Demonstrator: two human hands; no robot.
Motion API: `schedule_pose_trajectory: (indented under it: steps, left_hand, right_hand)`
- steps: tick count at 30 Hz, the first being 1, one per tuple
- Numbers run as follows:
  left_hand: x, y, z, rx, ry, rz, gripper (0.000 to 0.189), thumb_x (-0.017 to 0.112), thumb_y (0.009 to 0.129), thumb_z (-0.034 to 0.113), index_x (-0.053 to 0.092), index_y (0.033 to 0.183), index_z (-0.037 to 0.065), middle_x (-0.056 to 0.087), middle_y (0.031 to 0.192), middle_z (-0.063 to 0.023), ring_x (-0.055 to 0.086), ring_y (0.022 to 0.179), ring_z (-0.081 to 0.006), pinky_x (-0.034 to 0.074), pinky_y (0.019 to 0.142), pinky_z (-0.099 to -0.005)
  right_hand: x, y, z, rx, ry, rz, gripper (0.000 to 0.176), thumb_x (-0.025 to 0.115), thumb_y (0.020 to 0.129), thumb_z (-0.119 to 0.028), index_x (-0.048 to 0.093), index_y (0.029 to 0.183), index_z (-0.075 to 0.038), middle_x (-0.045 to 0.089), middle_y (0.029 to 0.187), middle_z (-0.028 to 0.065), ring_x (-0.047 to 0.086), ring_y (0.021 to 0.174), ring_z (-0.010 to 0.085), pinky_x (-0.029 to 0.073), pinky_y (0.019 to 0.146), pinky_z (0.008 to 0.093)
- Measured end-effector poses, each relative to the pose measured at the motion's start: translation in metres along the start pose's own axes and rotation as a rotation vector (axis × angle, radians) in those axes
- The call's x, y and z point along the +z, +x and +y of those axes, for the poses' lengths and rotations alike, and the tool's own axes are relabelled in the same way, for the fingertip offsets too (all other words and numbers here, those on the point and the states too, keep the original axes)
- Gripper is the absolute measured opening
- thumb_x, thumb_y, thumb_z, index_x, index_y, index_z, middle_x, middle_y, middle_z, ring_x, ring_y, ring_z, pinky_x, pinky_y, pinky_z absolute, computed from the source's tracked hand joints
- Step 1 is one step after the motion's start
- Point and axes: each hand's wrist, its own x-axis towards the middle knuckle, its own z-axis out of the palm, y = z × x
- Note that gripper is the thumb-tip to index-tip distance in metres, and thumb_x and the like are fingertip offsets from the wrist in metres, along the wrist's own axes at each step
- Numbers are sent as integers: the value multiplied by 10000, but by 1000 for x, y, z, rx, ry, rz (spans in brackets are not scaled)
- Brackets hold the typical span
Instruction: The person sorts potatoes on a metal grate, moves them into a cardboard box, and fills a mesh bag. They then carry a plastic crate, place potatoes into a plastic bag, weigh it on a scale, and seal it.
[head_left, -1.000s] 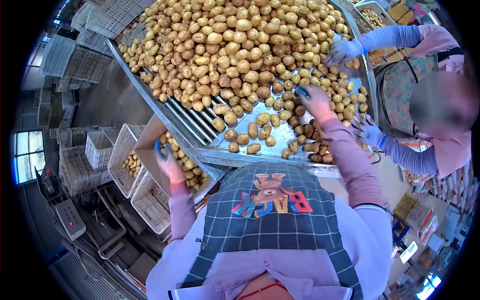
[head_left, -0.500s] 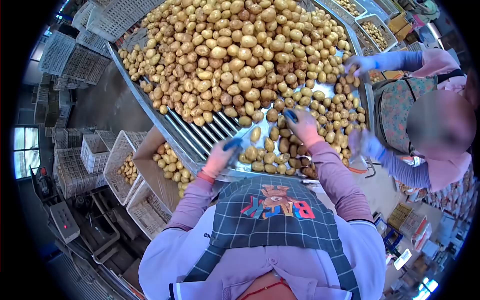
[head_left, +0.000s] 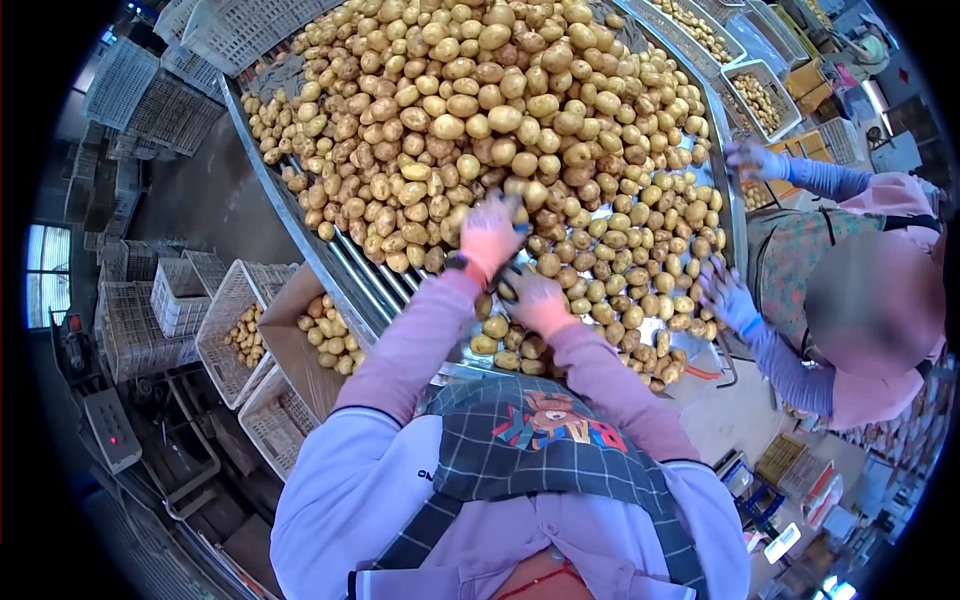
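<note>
A big heap of potatoes (head_left: 450, 120) covers the metal sorting table (head_left: 290, 225). My left hand (head_left: 490, 236) reaches onto the lower edge of the heap, its fingertips blurred among the potatoes. Just below and to its right, my right hand (head_left: 534, 298) lies over the potatoes near the table's front. Both hands wear gloves with dark blue fingertips. Whether either hand grips a potato is hidden by blur and by the hands themselves. Metal rollers (head_left: 375, 277) show to the left of my left hand.
A co-worker (head_left: 850, 290) stands at the right edge, one gloved hand (head_left: 735, 300) on the potatoes, the other (head_left: 757, 161) at the table's rim. A cardboard-lined box of potatoes (head_left: 330, 335) and white crates (head_left: 232, 330) stand at the left. Another potato crate (head_left: 760, 100) is at the upper right.
My left hand has moved up and right from the rollers onto the heap. My right hand has moved left and down, close to it. The co-worker's lower hand has come onto the potatoes.
</note>
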Motion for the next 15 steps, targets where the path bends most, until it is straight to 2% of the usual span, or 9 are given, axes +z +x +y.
schedule_pose_trajectory:
  steps: [2,4,5,6,8,10,12,14,15]
  left_hand:
    - [10,-35,9,25,-199,-133,529,748,715,383,588,1154,135,587,1117,-183,635,933,-337,511,823,-425]
    - [18,-62,11,20,-398,-224,563,735,746,389,580,1235,157,615,1144,-159,624,1006,-327,504,876,-421]
    - [36,-69,6,-88,-1209,-275,544,716,784,353,568,1245,106,624,1108,-118,630,978,-280,520,842,-383]
    - [27,-76,-1,-440,-1472,-381,434,694,831,236,573,1201,45,633,1060,-89,634,928,-206,536,790,-335]
    - [15,-83,-16,-767,-2120,-105,347,657,862,168,572,1163,18,642,1013,-89,633,855,-165,543,729,-301]
    - [11,-57,-73,-453,-2175,2,239,614,891,164,606,1076,13,647,994,-80,623,820,-148,531,698,-279]
    - [-30,-18,-84,-392,-1692,472,282,613,893,231,635,1045,-6,651,995,-90,624,837,-157,517,721,-267]
    - [-80,36,-98,-362,-1391,435,292,621,888,218,649,1045,-27,653,1017,-94,624,902,-150,505,780,-257]
    - [-85,62,-105,-247,-1220,425,312,622,872,235,648,1068,-6,662,994,-117,638,901,-188,509,787,-290]
  right_hand:
    - [-4,-22,7,97,23,-55,452,695,739,-326,594,1138,-139,632,1069,110,631,933,309,524,760,407]
    - [-7,-40,19,170,147,-10,449,709,746,-307,598,1136,-115,638,1072,119,641,906,287,521,754,392]
    - [-8,-49,23,239,262,34,446,722,753,-288,601,1134,-90,643,1076,129,651,878,265,518,748,378]
    - [-13,-58,24,390,673,105,420,728,789,-260,599,1131,-54,653,1040,108,631,882,180,504,768,315]
    - [15,-80,64,677,1064,28,335,693,844,-240,609,1086,-24,654,959,83,609,840,126,501,729,278]
    - [16,-89,84,566,1126,175,258,631,894,-248,620,1002,-14,651,873,75,613,711,137,493,598,265]
    - [-26,-87,59,872,1569,15,263,570,924,-277,619,957,-21,635,824,75,585,592,156,459,501,271]
    - [-30,-86,64,860,1558,-43,289,513,940,-288,620,997,-26,626,810,76,579,572,167,456,479,268]
    - [-39,-83,52,843,1518,-43,290,522,939,-287,623,1011,-25,622,804,59,587,590,160,465,491,259]
